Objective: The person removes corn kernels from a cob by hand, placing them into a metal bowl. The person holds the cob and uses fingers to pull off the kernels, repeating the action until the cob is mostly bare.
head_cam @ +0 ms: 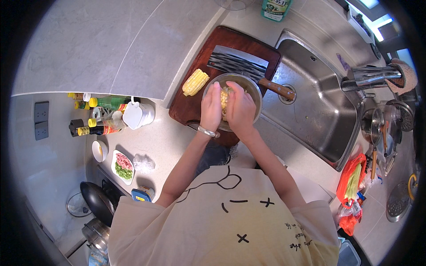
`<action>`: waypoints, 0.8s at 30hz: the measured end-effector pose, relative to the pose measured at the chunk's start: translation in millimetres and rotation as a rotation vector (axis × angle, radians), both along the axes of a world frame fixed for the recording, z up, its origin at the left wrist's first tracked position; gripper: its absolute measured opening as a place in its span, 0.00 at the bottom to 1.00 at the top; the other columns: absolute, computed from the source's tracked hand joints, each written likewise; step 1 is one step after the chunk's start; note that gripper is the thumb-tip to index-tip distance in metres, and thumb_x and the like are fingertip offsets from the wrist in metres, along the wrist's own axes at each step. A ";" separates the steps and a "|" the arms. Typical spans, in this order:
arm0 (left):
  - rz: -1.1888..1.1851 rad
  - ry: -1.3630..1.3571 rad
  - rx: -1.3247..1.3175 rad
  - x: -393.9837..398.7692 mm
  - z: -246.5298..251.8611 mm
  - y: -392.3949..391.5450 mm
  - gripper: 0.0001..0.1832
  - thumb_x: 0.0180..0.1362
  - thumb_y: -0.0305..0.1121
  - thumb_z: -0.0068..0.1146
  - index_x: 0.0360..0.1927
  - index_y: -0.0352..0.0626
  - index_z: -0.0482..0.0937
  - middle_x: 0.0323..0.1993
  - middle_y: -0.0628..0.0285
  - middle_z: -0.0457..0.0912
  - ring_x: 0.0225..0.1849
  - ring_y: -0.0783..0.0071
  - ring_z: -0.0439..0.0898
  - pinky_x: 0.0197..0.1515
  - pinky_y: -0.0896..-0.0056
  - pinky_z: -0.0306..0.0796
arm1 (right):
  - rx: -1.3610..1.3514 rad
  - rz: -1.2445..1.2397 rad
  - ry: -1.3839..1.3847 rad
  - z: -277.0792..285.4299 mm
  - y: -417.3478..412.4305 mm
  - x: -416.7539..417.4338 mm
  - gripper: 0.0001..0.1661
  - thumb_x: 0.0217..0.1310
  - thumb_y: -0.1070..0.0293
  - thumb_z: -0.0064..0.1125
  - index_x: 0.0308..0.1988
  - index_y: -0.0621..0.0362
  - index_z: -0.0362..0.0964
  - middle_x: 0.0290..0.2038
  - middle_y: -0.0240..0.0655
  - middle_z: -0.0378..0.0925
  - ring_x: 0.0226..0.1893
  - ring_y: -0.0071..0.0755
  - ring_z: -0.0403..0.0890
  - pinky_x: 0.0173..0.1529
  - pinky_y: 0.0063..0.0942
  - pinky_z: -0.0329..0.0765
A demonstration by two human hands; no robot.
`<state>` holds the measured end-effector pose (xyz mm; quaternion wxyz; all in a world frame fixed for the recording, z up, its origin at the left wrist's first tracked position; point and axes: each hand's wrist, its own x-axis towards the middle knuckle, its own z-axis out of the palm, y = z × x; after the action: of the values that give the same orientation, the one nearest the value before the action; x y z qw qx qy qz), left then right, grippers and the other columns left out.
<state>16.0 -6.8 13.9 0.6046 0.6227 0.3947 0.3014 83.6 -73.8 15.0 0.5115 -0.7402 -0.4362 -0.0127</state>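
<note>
Over a round metal bowl [256, 99], my left hand [211, 104] and my right hand [240, 109] hold a piece of corn cob [224, 99] between them. Loose kernels show in the bowl beneath. The bowl stands on a dark red-brown wooden cutting board [189, 111]. Another piece of corn cob [195, 82] lies on the board to the left of the bowl. Beyond the bowl lies a cleaver [238, 61] with a wooden handle, which reaches out over the sink's edge.
To the right is a steel sink [313, 113]. At left stand sauce bottles [106, 123], a white container [134, 115] and a white dish of diced meat and green pieces [114, 166]. A red bag with a green vegetable [352, 183] lies at the right.
</note>
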 end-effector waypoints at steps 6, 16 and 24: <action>0.011 0.027 0.088 -1.1 2.7 1.2 0.17 0.66 0.40 0.37 0.34 0.35 0.70 0.25 0.56 0.74 0.27 0.73 0.71 0.32 0.69 0.66 | 0.047 0.003 0.141 0.6 0.9 -1.1 0.14 0.59 0.72 0.45 0.45 0.59 0.68 0.35 0.44 0.76 0.34 0.48 0.75 0.39 0.38 0.69; 0.023 -0.037 0.085 0.5 -13.5 2.2 0.13 0.65 0.36 0.39 0.32 0.36 0.69 0.22 0.59 0.71 0.25 0.74 0.68 0.30 0.71 0.65 | 0.023 0.042 0.131 -4.6 2.6 -2.9 0.13 0.61 0.71 0.44 0.46 0.60 0.67 0.38 0.44 0.75 0.37 0.47 0.74 0.42 0.37 0.69; 0.011 -0.082 -0.036 -1.1 -23.2 6.0 0.13 0.64 0.36 0.40 0.30 0.37 0.69 0.21 0.65 0.69 0.25 0.81 0.66 0.29 0.73 0.64 | 0.047 0.108 0.232 -9.2 2.7 -4.6 0.15 0.60 0.67 0.47 0.46 0.61 0.67 0.39 0.45 0.74 0.38 0.48 0.73 0.44 0.39 0.68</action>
<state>14.9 -0.9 -9.3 0.6296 0.5967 0.3786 0.3228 79.0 -71.1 5.8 0.5757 -0.6998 -0.4132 0.0902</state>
